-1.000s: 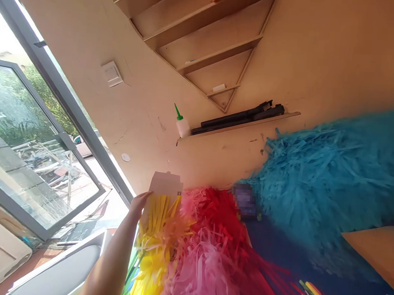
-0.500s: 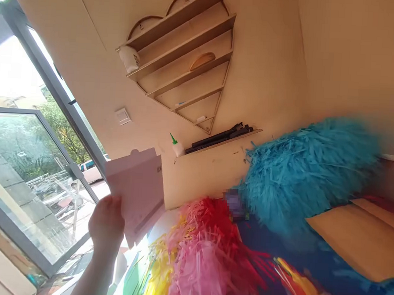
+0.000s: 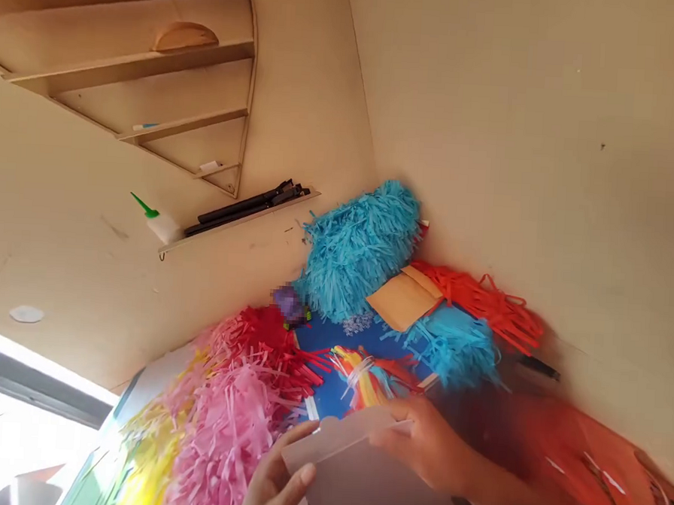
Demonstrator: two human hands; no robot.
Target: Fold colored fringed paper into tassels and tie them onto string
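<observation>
A pale greyish-mauve folder [image 3: 371, 473], flat and thin with a tab on its upper edge, is held low in front of me. My right hand [image 3: 437, 446] pinches its upper right part between thumb and fingers. At its left edge, my left hand [image 3: 283, 476] has the thumb in front and the fingers behind. Just beyond the folder lies a bundle of yellow, orange and white paper strips [image 3: 371, 386], wound with whitish string. The folder's lower part runs out of view.
Pink fringe [image 3: 226, 427], yellow fringe [image 3: 150, 469] and blue fringe [image 3: 360, 250] lie piled on a blue surface [image 3: 333, 335]. A brown envelope [image 3: 405, 297] rests near red strips [image 3: 481, 301]. On the wall are a shelf [image 3: 225, 228] with black rods and a green-tipped glue bottle [image 3: 161, 224].
My left hand has brought the folder down from beside the window to the front. My right hand now grips it too. The view has swung right, toward the corner.
</observation>
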